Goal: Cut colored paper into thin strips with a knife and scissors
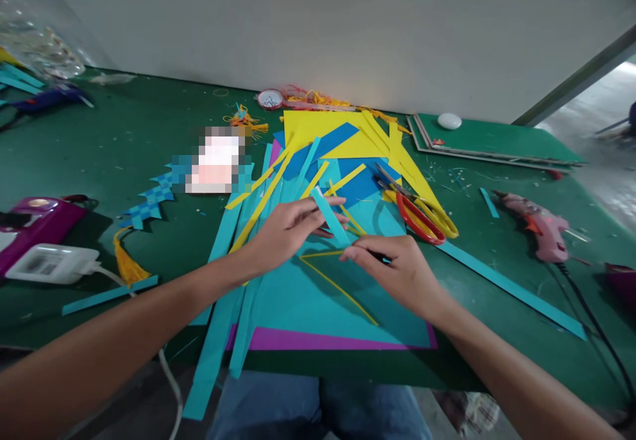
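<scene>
Your right hand [397, 264] has thumb and forefinger pinched on the lower end of a short teal strip [331, 220], which slants up across the fingers of your left hand [288, 228]; those are loosely extended behind it, and whether they grip it you can't tell from here. The strip is held above a teal sheet [308, 307], where a thin yellow strip [340, 287] lies bent in a sharp V. Judging by how things lie, this piece is barely worked: it looks flat and single, and plenty of loose strips beside your left wrist are unwoven. A woven blue piece [149, 203] with a yellow tassel [130, 264] looks complete, further left. Just beyond your right fingers, the scissors [422, 221] rest with their handles towards you, near enough to catch a knuckle. Long teal strips [213, 354] overhang the table's [124, 142] front edge by your lap and could snag. Your roomiest stretch is left, behind the woven piece; rightward, a pink glue gun [544, 228] and its cord limit your elbow.
</scene>
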`<state>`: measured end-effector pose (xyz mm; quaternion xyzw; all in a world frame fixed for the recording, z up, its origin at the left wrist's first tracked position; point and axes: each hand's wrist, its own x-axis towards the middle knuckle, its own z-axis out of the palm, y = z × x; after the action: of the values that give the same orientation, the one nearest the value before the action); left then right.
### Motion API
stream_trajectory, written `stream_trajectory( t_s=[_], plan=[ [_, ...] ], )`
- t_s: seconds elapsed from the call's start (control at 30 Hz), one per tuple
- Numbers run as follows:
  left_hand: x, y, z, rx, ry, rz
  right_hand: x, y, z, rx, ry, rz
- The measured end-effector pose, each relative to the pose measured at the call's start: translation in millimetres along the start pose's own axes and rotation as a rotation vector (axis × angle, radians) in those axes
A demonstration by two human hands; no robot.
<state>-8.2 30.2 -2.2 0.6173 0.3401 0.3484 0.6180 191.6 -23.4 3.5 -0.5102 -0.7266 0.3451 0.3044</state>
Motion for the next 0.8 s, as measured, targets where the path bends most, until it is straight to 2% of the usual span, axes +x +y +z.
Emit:
stream_trajectory(
  t_s=[0.2, 0.37, 0.5, 0.57, 0.7, 0.8],
  plan=[
    [-2, 2, 0.1, -0.043, -0.054, 0.024, 3, 2, 3, 0.011, 0.042, 0.042],
    [-4, 3, 0.7, 0.163, -0.041, 0.061, 4, 4, 4, -0.001, 0.022, 0.038],
    [-5, 4, 1.3, 0.258, -0.074, 0.051, 4, 4, 4, 0.011, -0.014, 0.044],
    [-6, 5, 1.7, 0.298, -0.069, 0.039, 4, 2, 2, 0.028, 0.014, 0.056],
    [-7, 5, 3.8, 0.385, -0.071, 0.104, 4, -5, -2, 0.171, 0.130, 0.094],
    [-8, 4, 5.4, 0.495, -0.095, 0.224, 5, -7, -1, 0.366, 0.125, 0.084]
  ],
)
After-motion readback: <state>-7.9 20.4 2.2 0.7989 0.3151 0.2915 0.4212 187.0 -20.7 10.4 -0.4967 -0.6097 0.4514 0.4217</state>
